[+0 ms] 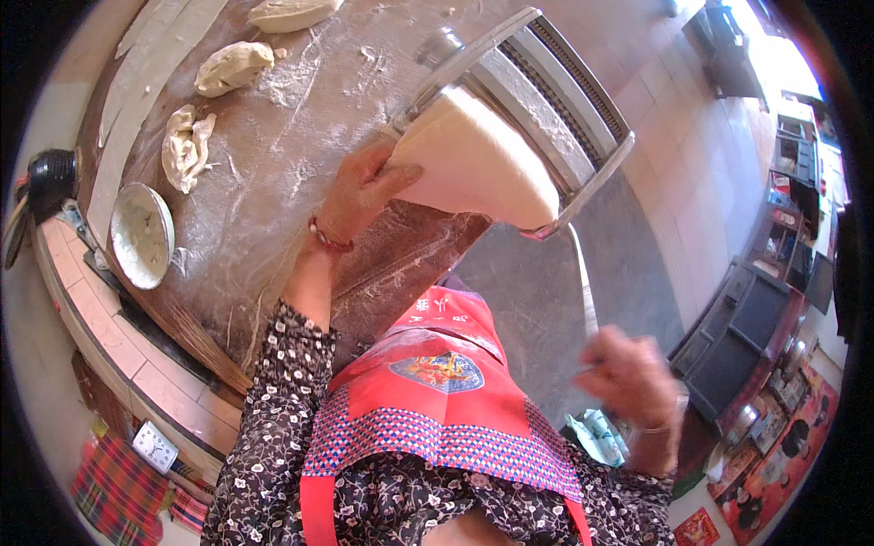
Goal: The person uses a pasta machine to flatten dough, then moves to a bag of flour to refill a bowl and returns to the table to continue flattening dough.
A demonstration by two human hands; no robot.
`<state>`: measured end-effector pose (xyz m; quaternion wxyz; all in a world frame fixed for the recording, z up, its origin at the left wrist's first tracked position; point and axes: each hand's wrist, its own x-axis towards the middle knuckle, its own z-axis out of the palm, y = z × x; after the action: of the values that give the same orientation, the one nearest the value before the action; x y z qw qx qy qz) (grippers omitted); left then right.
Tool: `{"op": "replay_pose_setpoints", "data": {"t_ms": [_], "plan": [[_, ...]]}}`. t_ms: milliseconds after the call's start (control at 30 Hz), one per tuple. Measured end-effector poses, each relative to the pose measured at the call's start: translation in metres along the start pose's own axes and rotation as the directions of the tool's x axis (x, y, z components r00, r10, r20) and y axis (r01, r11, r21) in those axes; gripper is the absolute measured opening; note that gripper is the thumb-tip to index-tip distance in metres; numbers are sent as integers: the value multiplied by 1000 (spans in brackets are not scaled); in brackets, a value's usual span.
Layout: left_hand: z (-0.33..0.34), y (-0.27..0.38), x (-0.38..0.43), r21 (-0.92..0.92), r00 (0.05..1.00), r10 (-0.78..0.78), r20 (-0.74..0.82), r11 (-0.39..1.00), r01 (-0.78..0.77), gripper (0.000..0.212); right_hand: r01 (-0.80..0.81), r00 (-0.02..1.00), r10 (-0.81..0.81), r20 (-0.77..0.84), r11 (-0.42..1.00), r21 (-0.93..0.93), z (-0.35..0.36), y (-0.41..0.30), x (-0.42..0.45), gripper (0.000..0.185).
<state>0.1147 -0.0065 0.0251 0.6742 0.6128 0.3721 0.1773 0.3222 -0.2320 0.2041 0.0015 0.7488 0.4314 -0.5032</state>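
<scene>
A hand-cranked pasta machine of shiny metal stands at the board's right edge, with a wide sheet of dough lying against its rollers. My left hand rests on the near left edge of that sheet, thumb on top. Blurred by motion, my right hand closes round the end of the machine's metal crank; its grip is partly hidden. On the floured board lie a crumpled dough piece, a dough lump, a larger one and long flat dough strips.
An enamel bowl with flour traces sits at the board's left edge, near a straw brush. A dark pot and a square clock are farther left. Dark cabinets stand beyond the floor at right.
</scene>
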Motion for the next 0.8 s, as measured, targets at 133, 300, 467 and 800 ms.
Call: {"op": "replay_pose_setpoints", "data": {"t_ms": [133, 300, 467, 800], "plan": [[25, 39, -19, 695, 606, 780, -157, 523, -493, 20, 60, 807, -135, -575, 987, -148, -50, 31, 24, 20], [74, 65, -1, 621, 572, 684, 453, 218, -753, 27, -10, 596, -195, -779, 968, -250, -52, 126, 145, 10], [80, 57, 18, 660, 577, 713, 398, 214, -720, 26, 120, 749, -122, -652, 992, -47, 100, 166, 227, 13], [84, 60, 31, 680, 568, 773, 282, 257, -687, 20, 144, 990, -141, -28, 974, 175, 46, 5, 17, 18]]}}
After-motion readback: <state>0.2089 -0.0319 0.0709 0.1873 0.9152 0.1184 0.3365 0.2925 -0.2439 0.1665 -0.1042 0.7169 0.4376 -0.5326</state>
